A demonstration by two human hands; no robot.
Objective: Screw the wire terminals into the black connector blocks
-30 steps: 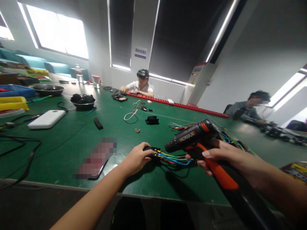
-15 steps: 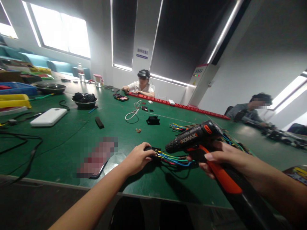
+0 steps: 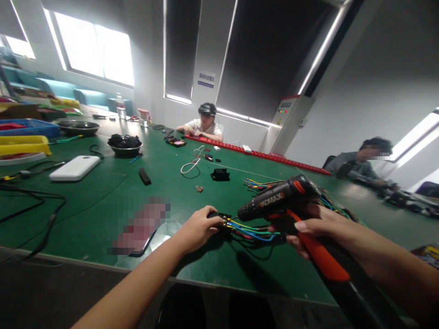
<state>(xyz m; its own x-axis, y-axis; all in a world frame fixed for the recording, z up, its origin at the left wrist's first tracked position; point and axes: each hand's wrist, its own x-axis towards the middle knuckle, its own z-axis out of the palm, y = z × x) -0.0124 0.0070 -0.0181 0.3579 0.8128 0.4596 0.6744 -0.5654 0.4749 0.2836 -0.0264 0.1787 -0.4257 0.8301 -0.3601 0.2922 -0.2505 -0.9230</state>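
A small black terminal block (image 3: 225, 227) with brass-coloured screws is on the green table in front of me. My left hand (image 3: 201, 229) is closed round its left end. Yellow, green, blue and red wires (image 3: 257, 232) run out of the block to the right. In my right hand (image 3: 324, 226) is a black and orange cordless drill (image 3: 283, 198), its handle slanting down toward me. The drill's thin bit points left and down at the wired side of the block. Whether the tip touches a screw I cannot tell.
Several loose brass screws (image 3: 199, 188) and a black housing (image 3: 220, 174) lie beyond the block. More wires (image 3: 259, 183) lie behind the drill. On the left are a phone (image 3: 144, 228), a white power bank (image 3: 74, 168) and a bowl (image 3: 125, 148). Two people (image 3: 207, 123) sit farther off.
The view has shifted slightly, so the scene sits a little lower and farther right. Both hands, the drill and the block keep nearly the same positions relative to one another.
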